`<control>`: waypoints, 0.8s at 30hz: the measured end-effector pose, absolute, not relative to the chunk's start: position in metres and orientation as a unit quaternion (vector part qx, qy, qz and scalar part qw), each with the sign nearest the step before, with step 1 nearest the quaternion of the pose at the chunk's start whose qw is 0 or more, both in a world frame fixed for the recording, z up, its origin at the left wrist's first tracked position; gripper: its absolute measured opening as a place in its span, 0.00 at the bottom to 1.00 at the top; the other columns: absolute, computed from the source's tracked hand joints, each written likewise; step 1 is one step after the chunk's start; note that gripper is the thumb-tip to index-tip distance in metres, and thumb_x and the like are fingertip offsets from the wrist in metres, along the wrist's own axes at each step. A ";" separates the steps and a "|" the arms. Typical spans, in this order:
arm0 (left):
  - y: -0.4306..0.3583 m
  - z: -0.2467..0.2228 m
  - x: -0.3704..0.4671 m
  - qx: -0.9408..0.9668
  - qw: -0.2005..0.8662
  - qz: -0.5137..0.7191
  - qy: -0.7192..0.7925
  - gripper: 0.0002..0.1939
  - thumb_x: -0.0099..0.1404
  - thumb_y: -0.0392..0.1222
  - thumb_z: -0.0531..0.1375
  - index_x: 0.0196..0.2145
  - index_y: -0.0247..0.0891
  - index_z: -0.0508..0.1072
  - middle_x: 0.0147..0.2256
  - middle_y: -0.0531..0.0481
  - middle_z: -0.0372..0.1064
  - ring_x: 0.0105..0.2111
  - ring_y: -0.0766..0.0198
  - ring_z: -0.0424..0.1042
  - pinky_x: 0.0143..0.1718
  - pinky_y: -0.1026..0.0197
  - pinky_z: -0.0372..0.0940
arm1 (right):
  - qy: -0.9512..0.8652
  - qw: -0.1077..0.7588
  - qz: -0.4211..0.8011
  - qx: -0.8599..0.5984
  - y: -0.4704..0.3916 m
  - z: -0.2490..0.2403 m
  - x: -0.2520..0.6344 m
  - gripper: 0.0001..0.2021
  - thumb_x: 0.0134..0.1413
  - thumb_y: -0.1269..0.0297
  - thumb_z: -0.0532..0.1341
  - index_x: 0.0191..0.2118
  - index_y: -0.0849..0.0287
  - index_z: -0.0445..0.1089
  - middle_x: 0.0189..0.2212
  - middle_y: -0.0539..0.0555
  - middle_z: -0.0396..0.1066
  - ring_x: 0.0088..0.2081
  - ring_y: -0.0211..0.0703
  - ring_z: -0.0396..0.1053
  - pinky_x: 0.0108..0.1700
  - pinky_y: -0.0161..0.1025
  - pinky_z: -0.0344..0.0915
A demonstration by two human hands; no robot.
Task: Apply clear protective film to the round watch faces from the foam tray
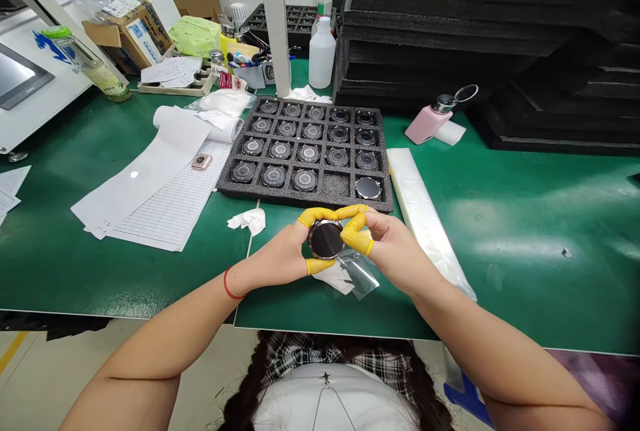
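A round watch body with a dark face [326,240] is held between the yellow-covered thumb and finger of my left hand [287,251]. My right hand [387,241], also with yellow finger covers, is pinched at the watch's right edge; whether anything thin is between those fingertips is too small to tell. Below the watch lie a white tissue [336,278] and a clear plastic film [364,274]. Just beyond my hands, a black foam tray [305,199] holds several round watch bodies. One front-row compartment [336,184] has no watch, and a face-up watch [369,188] sits to its right.
Lined papers [160,208] with a small pink-gold watch [201,162] lie left of the tray. On the right are a plastic-wrapped strip [425,218], a pink bottle [429,123] and stacked black foam trays [440,38]. A white bottle [321,54] stands behind.
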State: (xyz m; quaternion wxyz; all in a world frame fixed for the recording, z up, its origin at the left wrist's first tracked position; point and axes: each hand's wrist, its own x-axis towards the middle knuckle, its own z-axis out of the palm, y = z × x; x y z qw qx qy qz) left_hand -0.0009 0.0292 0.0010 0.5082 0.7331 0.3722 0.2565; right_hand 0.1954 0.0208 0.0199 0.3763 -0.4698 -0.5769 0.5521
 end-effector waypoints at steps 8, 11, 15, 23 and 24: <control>0.029 0.003 -0.001 0.744 0.497 0.247 0.373 0.31 0.59 0.38 0.63 0.57 0.48 0.58 0.54 0.49 0.59 0.45 0.62 0.68 0.49 0.62 0.64 | -0.583 0.379 0.547 -0.467 0.021 0.019 0.196 0.04 0.50 0.65 0.62 0.27 0.58 0.70 0.47 0.53 0.68 0.50 0.47 0.65 0.56 0.49 0.55; 0.029 0.002 -0.001 0.745 0.495 0.244 0.374 0.31 0.58 0.38 0.64 0.57 0.48 0.58 0.54 0.49 0.59 0.46 0.62 0.68 0.49 0.62 0.64 | -0.585 0.379 0.543 -0.468 0.021 0.019 0.196 0.03 0.50 0.66 0.62 0.27 0.58 0.71 0.46 0.52 0.68 0.49 0.47 0.64 0.56 0.48 0.55; 0.029 0.001 -0.002 0.742 0.496 0.241 0.383 0.31 0.58 0.39 0.64 0.57 0.46 0.58 0.54 0.48 0.60 0.45 0.62 0.68 0.48 0.61 0.64 | -0.590 0.378 0.536 -0.472 0.021 0.019 0.195 0.03 0.49 0.66 0.62 0.27 0.58 0.70 0.46 0.53 0.69 0.49 0.46 0.64 0.56 0.48 0.56; 0.028 0.003 0.000 0.736 0.497 0.238 0.393 0.26 0.59 0.41 0.63 0.53 0.43 0.61 0.54 0.47 0.61 0.43 0.63 0.70 0.43 0.62 0.66 | -0.628 0.381 0.465 -0.494 0.020 0.022 0.193 0.05 0.50 0.65 0.62 0.26 0.58 0.69 0.44 0.53 0.70 0.48 0.47 0.65 0.53 0.49 0.58; 0.028 0.004 0.000 0.735 0.494 0.244 0.396 0.25 0.59 0.41 0.63 0.52 0.43 0.62 0.53 0.48 0.61 0.42 0.63 0.70 0.42 0.62 0.66 | -0.649 0.385 0.425 -0.500 0.019 0.022 0.194 0.04 0.50 0.65 0.62 0.27 0.57 0.69 0.43 0.53 0.71 0.49 0.47 0.65 0.54 0.50 0.57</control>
